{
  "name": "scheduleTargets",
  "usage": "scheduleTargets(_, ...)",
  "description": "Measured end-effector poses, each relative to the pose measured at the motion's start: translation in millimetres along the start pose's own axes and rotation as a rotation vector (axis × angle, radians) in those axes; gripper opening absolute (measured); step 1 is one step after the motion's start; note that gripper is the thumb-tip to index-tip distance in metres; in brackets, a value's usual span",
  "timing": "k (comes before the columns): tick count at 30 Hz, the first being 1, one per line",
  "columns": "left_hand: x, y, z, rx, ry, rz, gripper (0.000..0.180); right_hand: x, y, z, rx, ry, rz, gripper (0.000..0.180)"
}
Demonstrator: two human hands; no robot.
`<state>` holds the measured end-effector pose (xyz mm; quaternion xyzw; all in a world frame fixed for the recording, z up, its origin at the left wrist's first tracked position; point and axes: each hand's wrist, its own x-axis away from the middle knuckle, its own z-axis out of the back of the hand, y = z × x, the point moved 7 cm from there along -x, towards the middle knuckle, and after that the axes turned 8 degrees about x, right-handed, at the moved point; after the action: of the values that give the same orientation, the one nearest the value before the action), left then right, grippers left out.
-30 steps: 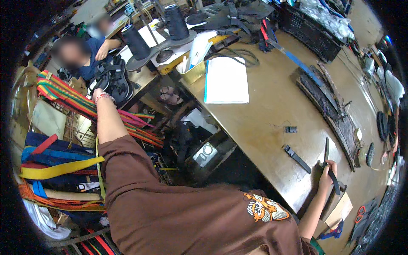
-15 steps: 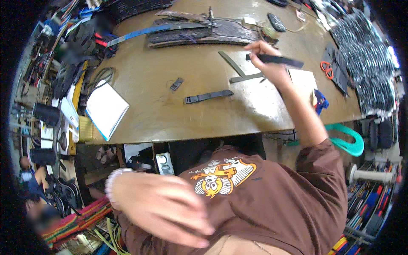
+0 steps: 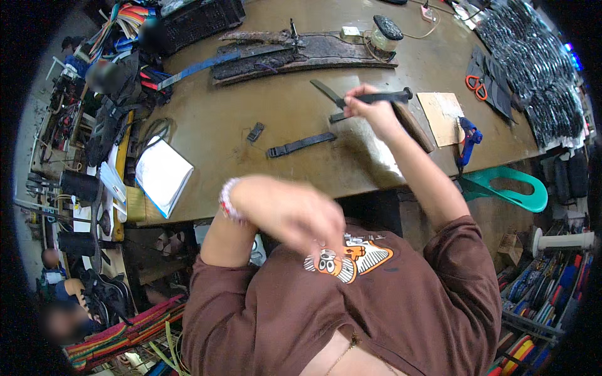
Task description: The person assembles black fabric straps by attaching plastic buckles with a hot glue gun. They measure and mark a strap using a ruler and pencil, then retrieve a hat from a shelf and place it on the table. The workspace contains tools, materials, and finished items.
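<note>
Two hands are in view, and they sit well apart. Your right hand (image 3: pixel 370 109) is out over the brown worktable (image 3: pixel 226 125), its fingers closed around a black strap piece (image 3: pixel 382 97) that sticks out level to the right of your fist. A dark narrow blade-like strip (image 3: pixel 326 91) runs up and to the left from that hand; whether your fingers hold it too or it only lies on the table beneath them, the view does not settle. Just to the right of your wrist lies a wooden block (image 3: pixel 414 125), and past it a tan board (image 3: pixel 442 113).

Your left hand (image 3: pixel 295 213) is raised close to your chest, above the printed patch on your brown shirt (image 3: pixel 351 294). It is smeared with motion blur; the fingers look loosely curled and seem to carry nothing, but you cannot tell for certain. A beaded bracelet (image 3: pixel 229 200) circles that wrist.

On the table left of your right hand lie a flat black strap (image 3: pixel 301 144) and a small black buckle piece (image 3: pixel 254 132), apart from each other. A white notebook (image 3: pixel 163 175) rests near the table's left edge.
</note>
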<state>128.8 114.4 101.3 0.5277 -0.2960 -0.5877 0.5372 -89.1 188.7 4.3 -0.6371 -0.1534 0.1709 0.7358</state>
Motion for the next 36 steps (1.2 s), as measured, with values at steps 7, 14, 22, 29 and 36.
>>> scheduleTargets(7, 184.4, -82.7, 99.6, -1.103, 1.447, 1.099, 0.025, 38.7, 30.7, -6.5, -0.392, -0.053, -0.014, 0.012)
scheduleTargets(14, 123.2, -105.3, 77.4, 0.147, 1.549, 0.251, 0.017, 84.1, -47.1, -23.9, 0.076, -0.001, 0.168, 0.013)
scheduleTargets(22, 77.6, -89.0, 86.5, 0.020, 1.531, 0.265, 0.022, 168.3, -194.4, 2.6, -0.167, -0.217, 0.906, 0.015)
scheduleTargets(29, 46.3, -87.8, 70.9, 0.448, 1.509, 0.003, 0.021, 84.8, -32.0, -4.5, -0.381, 0.174, -0.083, 0.014)
scheduleTargets(36, 41.4, -91.1, 72.0, 0.515, 1.483, -0.006, 0.023, 87.7, -17.7, -9.2, -0.581, 0.049, 0.001, 0.015)
